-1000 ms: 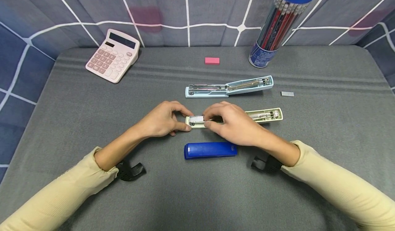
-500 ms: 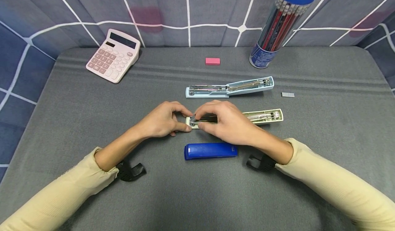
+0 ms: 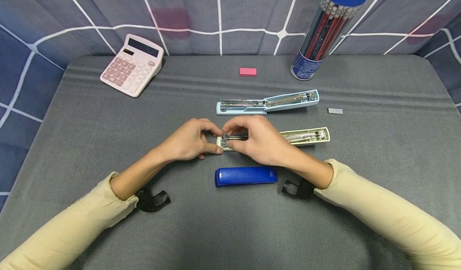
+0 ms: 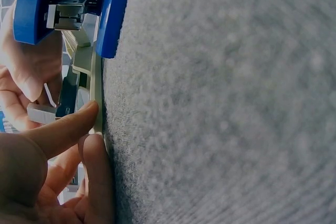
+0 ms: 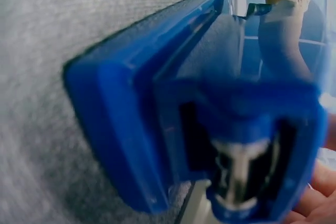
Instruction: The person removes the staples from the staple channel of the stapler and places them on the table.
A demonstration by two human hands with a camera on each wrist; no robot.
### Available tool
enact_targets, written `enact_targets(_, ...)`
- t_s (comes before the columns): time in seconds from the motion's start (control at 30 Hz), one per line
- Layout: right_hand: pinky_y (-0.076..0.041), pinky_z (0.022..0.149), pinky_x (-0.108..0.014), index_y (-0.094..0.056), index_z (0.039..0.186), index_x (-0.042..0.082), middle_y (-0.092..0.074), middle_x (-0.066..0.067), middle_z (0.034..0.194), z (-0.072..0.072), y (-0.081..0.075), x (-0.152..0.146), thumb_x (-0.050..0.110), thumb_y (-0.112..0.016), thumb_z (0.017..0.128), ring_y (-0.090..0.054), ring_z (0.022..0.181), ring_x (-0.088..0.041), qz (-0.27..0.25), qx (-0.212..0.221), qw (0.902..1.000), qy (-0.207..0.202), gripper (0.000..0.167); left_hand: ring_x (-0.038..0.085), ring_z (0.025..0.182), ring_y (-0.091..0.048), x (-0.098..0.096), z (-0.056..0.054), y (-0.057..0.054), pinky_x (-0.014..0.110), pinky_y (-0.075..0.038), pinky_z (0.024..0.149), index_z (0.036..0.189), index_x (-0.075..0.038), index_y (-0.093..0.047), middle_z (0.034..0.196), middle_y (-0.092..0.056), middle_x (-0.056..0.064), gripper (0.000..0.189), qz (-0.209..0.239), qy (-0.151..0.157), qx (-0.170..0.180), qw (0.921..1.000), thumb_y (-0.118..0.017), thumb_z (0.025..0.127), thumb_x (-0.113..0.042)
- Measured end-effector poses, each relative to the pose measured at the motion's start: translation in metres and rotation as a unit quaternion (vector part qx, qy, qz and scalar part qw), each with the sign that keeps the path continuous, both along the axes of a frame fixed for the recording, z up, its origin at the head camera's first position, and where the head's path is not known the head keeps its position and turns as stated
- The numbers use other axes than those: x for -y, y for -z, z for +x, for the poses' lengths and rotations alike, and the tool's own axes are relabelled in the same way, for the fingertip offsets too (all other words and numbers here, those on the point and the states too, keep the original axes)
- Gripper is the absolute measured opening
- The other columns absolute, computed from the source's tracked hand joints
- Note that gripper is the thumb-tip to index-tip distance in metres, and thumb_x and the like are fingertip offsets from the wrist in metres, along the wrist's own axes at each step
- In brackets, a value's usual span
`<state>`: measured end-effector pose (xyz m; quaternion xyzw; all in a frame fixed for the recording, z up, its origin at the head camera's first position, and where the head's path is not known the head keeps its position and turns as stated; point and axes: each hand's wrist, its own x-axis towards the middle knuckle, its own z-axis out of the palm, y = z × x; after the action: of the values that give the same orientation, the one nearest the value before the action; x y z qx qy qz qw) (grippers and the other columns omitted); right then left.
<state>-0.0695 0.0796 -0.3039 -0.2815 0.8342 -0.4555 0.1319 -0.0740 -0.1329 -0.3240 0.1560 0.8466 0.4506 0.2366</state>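
A pale cream-green stapler (image 3: 306, 136) lies folded open on the grey cloth. My left hand (image 3: 191, 140) holds its front end between thumb and fingers. My right hand (image 3: 261, 140) arches over its metal magazine, thumb and forefinger curled about a small silver metal piece (image 3: 225, 136) at the front. In the left wrist view this silver piece (image 4: 42, 113) juts from the dark magazine end (image 4: 68, 95); whether it is staples or a stapler part, I cannot tell. A shut blue stapler (image 3: 246, 176) lies nearer me and fills much of the right wrist view (image 5: 121, 119).
A light-blue stapler (image 3: 241, 109), folded open, lies behind the cream one. To the right is a small staple strip (image 3: 335, 111). Farther back are a pink eraser (image 3: 247, 72), a pink calculator (image 3: 133, 65) and a blue-lidded tub of pencils (image 3: 325, 33).
My right hand has slid left along the magazine to the stapler's front end. The silver piece lay flat there earlier and now shows as a narrow upright bit. My left hand has stayed put.
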Motion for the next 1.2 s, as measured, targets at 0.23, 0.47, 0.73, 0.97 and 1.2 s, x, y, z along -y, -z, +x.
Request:
enact_targets(0.23,-0.052,0.082,-0.038,-0.073,0.092,0.010,-0.069,0.003,0.091,-0.002,0.001,0.003,0.009,-0.077,0.084,-0.065,0.090,-0.017,0.002,-0.003,0.9999,0.014,0.009,0.017,0.048,-0.059,0.000,0.000,0.000,0.032,-0.054,0.046,0.110,-0.002,-0.071,0.100,-0.061,0.011,0.035,-0.002,0.004,-0.006,1.0000,-0.084,0.077,-0.007)
enact_targets(0.47,-0.052,0.081,-0.040,-0.070,0.090,0.011,-0.068,0.004,0.089,-0.002,0.001,0.001,0.009,-0.076,0.084,-0.064,0.087,-0.013,-0.022,0.010,0.9997,0.006,0.009,0.017,0.048,-0.059,0.001,0.000,0.000,0.031,-0.053,0.046,0.111,0.000,-0.071,0.099,-0.062,0.011,0.036,0.004,0.007,-0.008,0.9999,-0.084,0.077,-0.006)
enact_targets(0.73,-0.053,0.080,-0.035,-0.070,0.097,0.007,-0.069,0.001,0.092,-0.002,0.001,0.000,0.007,-0.078,0.082,-0.064,0.087,-0.013,0.000,0.007,1.0000,0.005,0.017,0.017,0.047,-0.059,0.001,0.000,0.000,0.033,-0.054,0.046,0.111,-0.001,-0.071,0.099,-0.061,0.011,0.036,0.002,0.008,-0.006,0.9999,-0.084,0.077,-0.007)
enact_targets(0.97,-0.050,0.077,-0.034,-0.078,0.096,0.012,-0.071,0.005,0.092,-0.002,-0.004,0.001,0.012,-0.079,0.083,-0.064,0.087,-0.014,0.070,-0.047,0.9963,0.014,0.013,0.017,0.048,-0.059,0.001,0.000,-0.001,0.031,-0.053,0.045,0.110,-0.003,-0.072,0.098,-0.061,0.011,0.034,0.005,0.006,0.001,1.0000,-0.084,0.078,-0.006)
enact_targets(1.2,-0.049,0.075,-0.035,-0.076,0.095,0.012,-0.070,0.005,0.089,-0.002,-0.010,-0.004,0.008,-0.079,0.082,-0.063,0.084,-0.013,0.057,-0.046,0.9973,0.004,0.013,0.017,0.049,-0.059,0.001,0.000,0.000,0.032,-0.054,0.046,0.110,-0.003,-0.072,0.099,-0.061,0.010,0.034,0.003,0.010,-0.004,0.9999,-0.083,0.078,-0.006)
